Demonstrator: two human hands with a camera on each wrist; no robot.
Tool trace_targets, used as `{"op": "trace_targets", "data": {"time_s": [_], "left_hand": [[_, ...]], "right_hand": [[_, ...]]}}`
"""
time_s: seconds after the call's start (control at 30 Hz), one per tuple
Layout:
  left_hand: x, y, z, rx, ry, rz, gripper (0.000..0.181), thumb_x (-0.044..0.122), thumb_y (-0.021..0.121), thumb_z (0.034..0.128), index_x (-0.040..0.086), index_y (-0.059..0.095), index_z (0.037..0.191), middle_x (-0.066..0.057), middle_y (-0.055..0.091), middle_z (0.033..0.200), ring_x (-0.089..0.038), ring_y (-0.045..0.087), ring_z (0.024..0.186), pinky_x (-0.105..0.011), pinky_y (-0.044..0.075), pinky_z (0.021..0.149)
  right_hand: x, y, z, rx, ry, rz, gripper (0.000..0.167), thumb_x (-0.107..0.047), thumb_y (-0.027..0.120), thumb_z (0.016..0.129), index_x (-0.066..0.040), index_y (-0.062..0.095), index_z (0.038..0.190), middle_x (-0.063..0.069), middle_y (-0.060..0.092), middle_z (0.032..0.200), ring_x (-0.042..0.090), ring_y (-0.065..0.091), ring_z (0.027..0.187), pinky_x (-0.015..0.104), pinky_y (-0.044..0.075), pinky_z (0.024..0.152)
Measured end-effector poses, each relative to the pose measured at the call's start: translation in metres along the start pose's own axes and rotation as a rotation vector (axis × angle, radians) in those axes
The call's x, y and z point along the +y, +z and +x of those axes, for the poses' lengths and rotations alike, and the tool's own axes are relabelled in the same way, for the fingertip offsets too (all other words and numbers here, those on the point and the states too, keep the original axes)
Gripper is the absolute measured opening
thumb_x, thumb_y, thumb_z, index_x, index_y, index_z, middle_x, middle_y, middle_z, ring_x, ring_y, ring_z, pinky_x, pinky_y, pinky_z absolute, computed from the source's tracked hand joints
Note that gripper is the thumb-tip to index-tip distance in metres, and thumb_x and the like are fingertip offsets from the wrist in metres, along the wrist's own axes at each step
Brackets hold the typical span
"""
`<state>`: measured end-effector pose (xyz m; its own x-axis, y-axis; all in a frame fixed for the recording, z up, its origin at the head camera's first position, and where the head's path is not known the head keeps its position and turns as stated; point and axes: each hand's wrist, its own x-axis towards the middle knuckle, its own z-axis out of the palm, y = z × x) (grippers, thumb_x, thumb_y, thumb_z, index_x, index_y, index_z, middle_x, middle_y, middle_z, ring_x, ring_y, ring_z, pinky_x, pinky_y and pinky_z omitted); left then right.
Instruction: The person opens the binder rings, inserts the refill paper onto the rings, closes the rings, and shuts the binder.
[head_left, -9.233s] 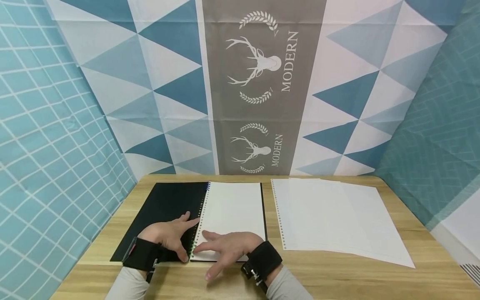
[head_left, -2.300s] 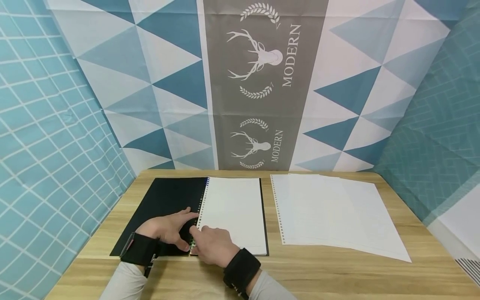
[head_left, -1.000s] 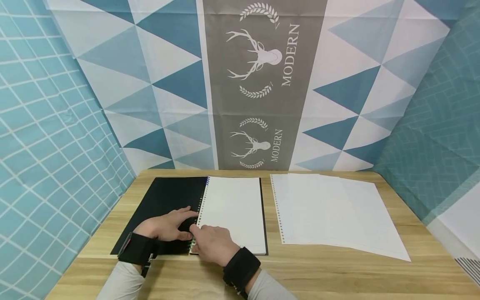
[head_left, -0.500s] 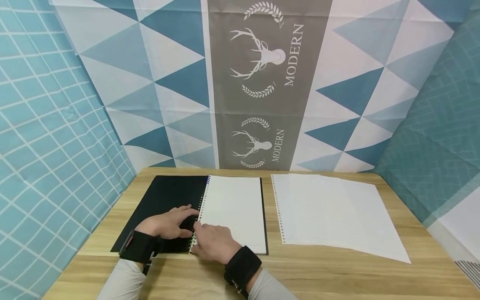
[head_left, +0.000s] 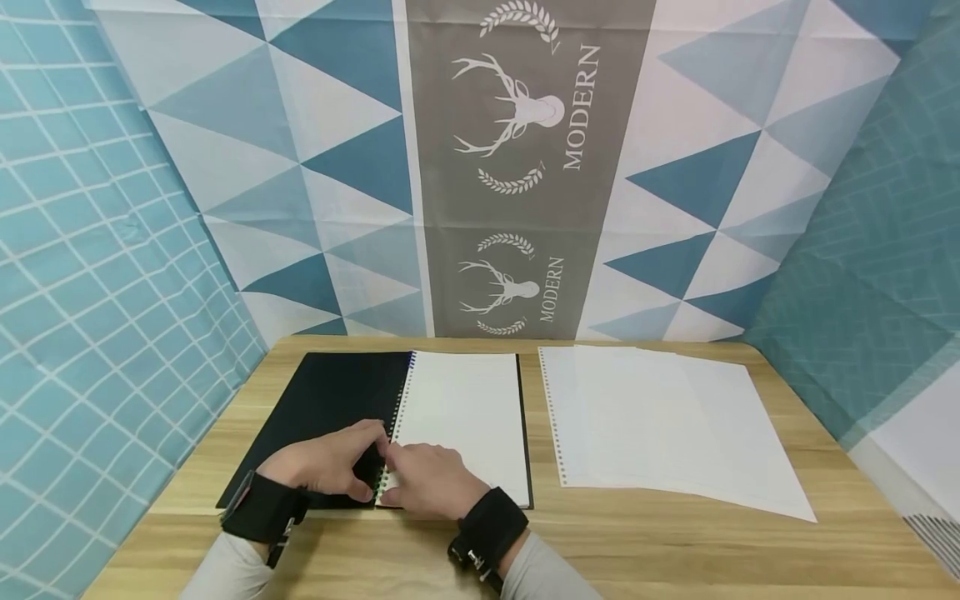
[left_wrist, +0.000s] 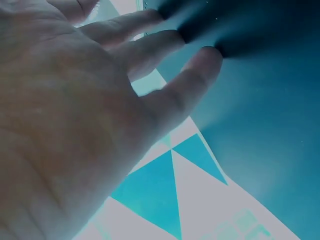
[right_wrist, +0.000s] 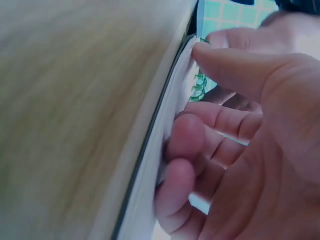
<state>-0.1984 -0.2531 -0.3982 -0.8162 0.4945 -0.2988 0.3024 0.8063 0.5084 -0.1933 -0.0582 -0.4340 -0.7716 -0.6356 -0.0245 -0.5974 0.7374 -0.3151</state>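
A ring-bound notebook point(head_left: 465, 400) lies open on the table, its black cover point(head_left: 341, 387) folded out to the left. Coloured binding rings point(head_left: 384, 478) run down its spine, blue at the top and green at the bottom. My left hand point(head_left: 326, 462) rests on the cover with fingers spread, thumb and forefinger reaching the spine. Several of its fingertips touch the black surface in the left wrist view. My right hand point(head_left: 431, 479) pinches the lower binding, fingers curled against the pages. In the right wrist view its thumb point(right_wrist: 235, 65) lies at the pages' corner by green rings point(right_wrist: 198, 88).
Loose white sheets point(head_left: 660, 425) with punched left edges lie fanned out, overlapping, right of the notebook. The wooden table point(head_left: 637, 550) ends at a patterned cloth backdrop point(head_left: 517, 167) behind. A blue checked cloth point(head_left: 97, 275) hangs on the left.
The right hand moved left from over the page to the spine, its spread fingers curling in. Lately the left forefinger has bent and come against the right hand's fingertips.
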Motion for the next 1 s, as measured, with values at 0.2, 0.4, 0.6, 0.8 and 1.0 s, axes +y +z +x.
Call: {"op": "trace_targets", "data": {"time_s": [0.2, 0.4, 0.6, 0.8, 1.0], "left_hand": [[0.005, 0.004, -0.003, 0.016, 0.016, 0.059, 0.047, 0.017, 0.092, 0.0685, 0.021, 0.055, 0.097, -0.023, 0.034, 0.16, -0.04, 0.041, 0.144, -0.06, 0.04, 0.112], [0.005, 0.005, -0.003, 0.03, -0.014, 0.078, 0.044, 0.019, 0.092, 0.0689, 0.023, 0.059, 0.098, -0.019, 0.036, 0.16, -0.037, 0.043, 0.143, -0.058, 0.041, 0.113], [0.007, 0.004, -0.002, 0.023, -0.007, 0.059, 0.047, 0.02, 0.092, 0.0709, 0.025, 0.061, 0.105, -0.02, 0.035, 0.161, -0.039, 0.043, 0.143, -0.061, 0.039, 0.114], [0.006, 0.004, 0.0, 0.022, -0.024, 0.062, 0.048, 0.021, 0.092, 0.0712, 0.024, 0.062, 0.108, -0.02, 0.035, 0.162, -0.039, 0.042, 0.145, -0.061, 0.038, 0.115], [0.005, 0.002, -0.004, 0.016, -0.036, 0.048, 0.051, 0.022, 0.09, 0.0736, 0.019, 0.064, 0.117, -0.023, 0.032, 0.164, -0.043, 0.034, 0.15, -0.063, 0.031, 0.118]], "right_hand": [[0.01, -0.004, 0.001, -0.015, -0.034, 0.265, 0.026, -0.032, 0.08, 0.088, -0.018, 0.067, 0.105, -0.012, 0.06, 0.079, 0.001, 0.053, 0.069, 0.019, 0.044, 0.06], [-0.002, 0.0, -0.002, 0.028, -0.014, 0.165, 0.035, -0.036, 0.084, 0.082, -0.02, 0.07, 0.11, -0.01, 0.062, 0.093, 0.001, 0.055, 0.077, 0.021, 0.047, 0.062], [-0.01, 0.004, -0.001, 0.045, 0.05, 0.038, 0.045, -0.043, 0.083, 0.082, -0.027, 0.066, 0.12, -0.01, 0.063, 0.114, 0.002, 0.062, 0.095, 0.027, 0.053, 0.07], [-0.007, 0.002, 0.001, 0.024, 0.038, 0.04, 0.045, -0.043, 0.083, 0.082, -0.03, 0.068, 0.123, -0.012, 0.066, 0.116, 0.003, 0.064, 0.103, 0.03, 0.055, 0.075], [-0.007, 0.001, 0.003, 0.036, 0.024, 0.099, 0.04, -0.041, 0.084, 0.082, -0.031, 0.071, 0.118, -0.015, 0.067, 0.11, -0.002, 0.06, 0.09, 0.027, 0.053, 0.069]]}}
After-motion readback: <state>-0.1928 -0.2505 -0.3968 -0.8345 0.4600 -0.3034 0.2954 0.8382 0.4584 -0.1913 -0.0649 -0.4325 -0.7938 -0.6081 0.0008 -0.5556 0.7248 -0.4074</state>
